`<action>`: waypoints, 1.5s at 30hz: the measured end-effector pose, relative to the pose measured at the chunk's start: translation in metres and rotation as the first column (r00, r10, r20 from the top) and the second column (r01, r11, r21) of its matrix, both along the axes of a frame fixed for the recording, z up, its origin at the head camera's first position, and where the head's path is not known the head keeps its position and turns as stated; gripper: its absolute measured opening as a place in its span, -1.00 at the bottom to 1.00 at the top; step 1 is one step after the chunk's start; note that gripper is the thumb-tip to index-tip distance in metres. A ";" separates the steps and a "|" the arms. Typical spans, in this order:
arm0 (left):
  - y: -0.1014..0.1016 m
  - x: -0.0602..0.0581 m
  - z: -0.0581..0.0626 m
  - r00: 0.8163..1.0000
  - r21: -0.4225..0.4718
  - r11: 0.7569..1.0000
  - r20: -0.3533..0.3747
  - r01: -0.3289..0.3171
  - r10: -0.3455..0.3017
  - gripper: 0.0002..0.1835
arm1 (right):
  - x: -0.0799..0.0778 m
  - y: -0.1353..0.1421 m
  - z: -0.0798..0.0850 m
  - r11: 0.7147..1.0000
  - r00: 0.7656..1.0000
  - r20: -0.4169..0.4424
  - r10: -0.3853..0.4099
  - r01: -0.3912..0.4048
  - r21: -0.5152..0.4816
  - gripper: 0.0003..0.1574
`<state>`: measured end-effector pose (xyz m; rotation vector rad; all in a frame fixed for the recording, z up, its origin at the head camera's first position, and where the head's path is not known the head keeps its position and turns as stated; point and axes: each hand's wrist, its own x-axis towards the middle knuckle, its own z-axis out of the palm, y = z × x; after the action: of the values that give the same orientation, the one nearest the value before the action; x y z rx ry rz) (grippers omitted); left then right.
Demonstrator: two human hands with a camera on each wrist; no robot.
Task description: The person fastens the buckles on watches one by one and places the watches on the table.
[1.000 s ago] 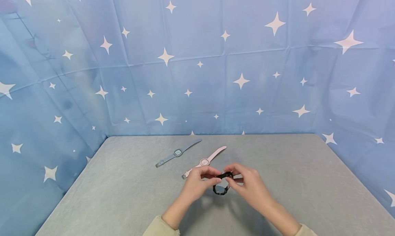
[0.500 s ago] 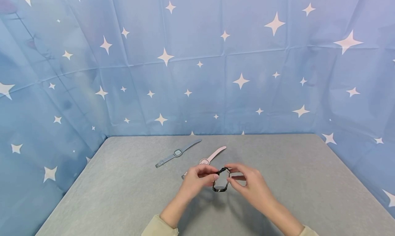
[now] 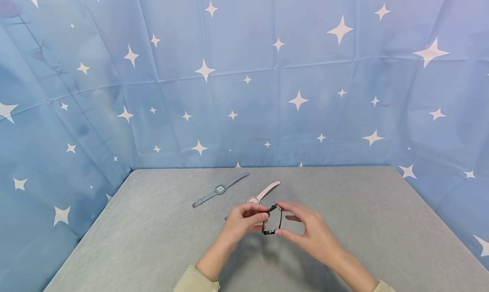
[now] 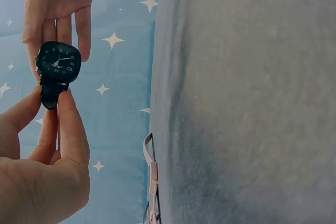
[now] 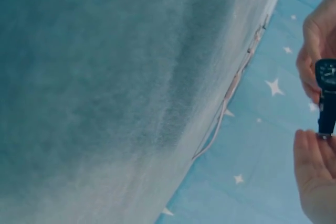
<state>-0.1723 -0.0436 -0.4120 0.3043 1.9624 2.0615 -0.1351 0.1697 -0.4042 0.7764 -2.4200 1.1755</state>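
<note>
A black wristwatch [image 3: 269, 232], its strap bent round into a loop, is held up above the table between both hands. My left hand [image 3: 238, 224] pinches one side of the strap between thumb and fingers. On the other side, my right hand [image 3: 311, 224] has its index finger at the top of the loop and its thumb at the lower edge, spanning the watch. The left wrist view shows the dark square dial [image 4: 60, 64] with pale numerals. In the right wrist view the black strap [image 5: 327, 111] runs down to my right fingertips [image 5: 310, 142].
Behind my hands, a pink watch [image 3: 269, 191] lies unfastened on the grey table [image 3: 153, 241], partly hidden by the left hand. A blue-grey watch [image 3: 220, 189] lies stretched out farther left. A blue star-patterned cloth [image 3: 244, 101] hangs along the table's back and sides.
The black watch has turned so its loop faces the camera more openly. My right fingers have spread from pinching near the strap's top to spanning the loop from top to bottom.
</note>
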 end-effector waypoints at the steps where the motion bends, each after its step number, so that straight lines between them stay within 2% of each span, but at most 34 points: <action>1: 0.000 0.000 0.000 1.000 0.005 1.000 0.009 0.000 0.000 -0.67 | 0.000 0.000 0.000 1.000 1.000 0.002 0.003 -0.003 0.006 -0.24; 9: -0.002 -0.001 0.002 0.997 0.040 0.999 0.081 0.005 -0.009 -0.66 | 0.000 0.002 -0.001 0.999 1.000 -0.004 0.030 -0.030 0.043 -0.16; 20: -0.001 -0.001 0.004 0.989 0.073 0.997 0.143 0.016 -0.026 -0.66 | -0.002 0.002 -0.002 0.999 0.999 0.028 0.018 -0.019 0.031 -0.24; 31: -0.002 0.000 0.006 0.988 0.116 0.991 0.134 0.064 -0.080 -0.61 | -0.004 0.003 -0.003 0.997 0.998 0.046 0.033 -0.030 -0.068 -0.31; 41: -0.005 0.000 0.008 0.977 0.116 0.977 0.097 0.176 -0.188 -0.50 | -0.006 0.005 -0.001 0.978 0.988 0.142 0.054 -0.024 -0.208 -0.38; 45: -0.005 0.000 0.009 0.974 0.116 0.974 0.093 0.194 -0.205 -0.48 | -0.005 0.005 0.002 0.972 0.980 0.187 0.063 -0.017 -0.236 -0.39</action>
<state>-0.1722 -0.0486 -0.4030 0.3912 1.6917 2.0123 -0.1402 0.1744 -0.4026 0.6683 -2.3646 1.5839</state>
